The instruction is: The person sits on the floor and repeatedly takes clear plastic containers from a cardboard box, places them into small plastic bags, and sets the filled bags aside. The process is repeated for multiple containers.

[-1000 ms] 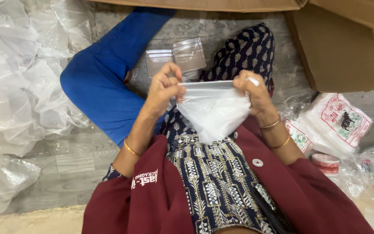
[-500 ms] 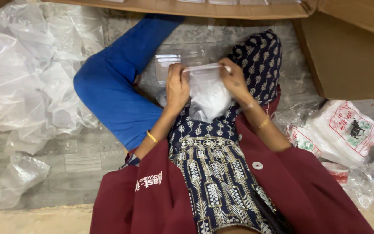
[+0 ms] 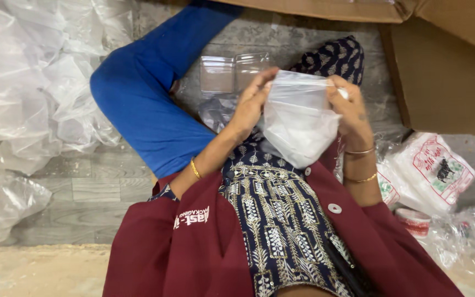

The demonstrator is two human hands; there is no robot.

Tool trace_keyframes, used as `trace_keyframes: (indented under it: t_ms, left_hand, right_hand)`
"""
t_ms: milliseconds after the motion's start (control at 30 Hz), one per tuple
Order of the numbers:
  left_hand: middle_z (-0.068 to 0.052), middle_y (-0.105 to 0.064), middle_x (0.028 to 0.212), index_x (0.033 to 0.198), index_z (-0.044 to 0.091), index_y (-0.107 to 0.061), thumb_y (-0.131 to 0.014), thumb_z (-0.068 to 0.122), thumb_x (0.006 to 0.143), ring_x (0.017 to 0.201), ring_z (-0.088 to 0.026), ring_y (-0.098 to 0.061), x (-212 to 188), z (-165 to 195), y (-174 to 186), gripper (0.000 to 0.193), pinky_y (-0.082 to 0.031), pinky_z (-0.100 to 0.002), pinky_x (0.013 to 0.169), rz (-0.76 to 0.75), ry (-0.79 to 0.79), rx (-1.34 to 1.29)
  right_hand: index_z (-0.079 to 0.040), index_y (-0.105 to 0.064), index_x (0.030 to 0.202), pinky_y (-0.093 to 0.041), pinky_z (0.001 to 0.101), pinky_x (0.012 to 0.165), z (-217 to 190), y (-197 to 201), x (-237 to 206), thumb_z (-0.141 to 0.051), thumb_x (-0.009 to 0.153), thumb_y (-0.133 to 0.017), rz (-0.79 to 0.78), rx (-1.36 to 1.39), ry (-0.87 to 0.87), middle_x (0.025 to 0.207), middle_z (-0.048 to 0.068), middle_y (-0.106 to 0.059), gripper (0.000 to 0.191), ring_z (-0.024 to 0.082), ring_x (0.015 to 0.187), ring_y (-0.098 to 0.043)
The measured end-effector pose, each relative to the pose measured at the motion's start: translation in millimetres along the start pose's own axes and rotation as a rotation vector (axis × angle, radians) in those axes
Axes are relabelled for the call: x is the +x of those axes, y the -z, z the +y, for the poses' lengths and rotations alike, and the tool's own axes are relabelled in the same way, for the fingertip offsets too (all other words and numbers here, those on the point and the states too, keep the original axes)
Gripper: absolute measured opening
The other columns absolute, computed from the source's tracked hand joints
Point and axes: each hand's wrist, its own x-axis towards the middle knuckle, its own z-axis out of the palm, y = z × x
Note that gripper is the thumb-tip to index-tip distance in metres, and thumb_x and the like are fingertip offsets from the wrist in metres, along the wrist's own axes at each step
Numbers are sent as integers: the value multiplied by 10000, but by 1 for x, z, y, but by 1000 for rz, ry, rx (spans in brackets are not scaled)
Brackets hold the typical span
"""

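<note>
Left hand point(image 3: 251, 104) and right hand point(image 3: 347, 107) each pinch a top corner of the clear plastic bag point(image 3: 298, 124), holding its mouth taut above the lap; clear plastic containers point(image 3: 232, 71) sit on the floor beyond.

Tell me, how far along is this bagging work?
Done: printed white packets lie stacked at the right. In hand: left hand and right hand pinch the top of a clear plastic bag with something white inside. Left: loose empty bags heaped on the floor.
</note>
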Motion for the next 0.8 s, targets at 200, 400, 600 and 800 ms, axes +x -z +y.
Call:
trace_keyframes:
  t_ms: [200,400,600,800]
  left_hand:
    - [-142,-705,1260,1356,-1,-654,-668,227,979,1137,-218,-643,-15,9,-22,440,-473,-319,1014,-640,114,446]
    - [-51,-816,1066,1134,111,-775,-540,135,1072,1007,-160,-778,-10,41,18,245,-593,-285,937,-303,-146,895]
    - [-311,-751,1028,1381,-64,-639,-533,315,1077,521,-203,-640,-48,179,252,497,-524,-325,445,839,-607,201]
    - [-352,-293,1216,1298,-173,-305,-593,210,1146,949,-432,-363,-95,283,385,503,-418,-440,672,1487,-843,192]
  right_hand:
    - [-50,-622,791,-361,222,521,-22,-14,11,-289,1046,-621,-116,-410,32,689,-78,-555,349,27,615,-463]
    - [-23,-595,1156,-458,219,872,-39,-40,23,-109,1032,-720,51,-292,308,1042,-19,-571,196,78,974,-523]
    - [-109,-590,1104,-521,225,938,-40,-1,4,35,754,-726,162,180,59,1020,-34,-601,402,87,992,-599]
    - [-55,-591,1039,-508,265,806,15,22,14,-44,1003,-779,163,361,162,950,-8,-634,192,98,855,-588]
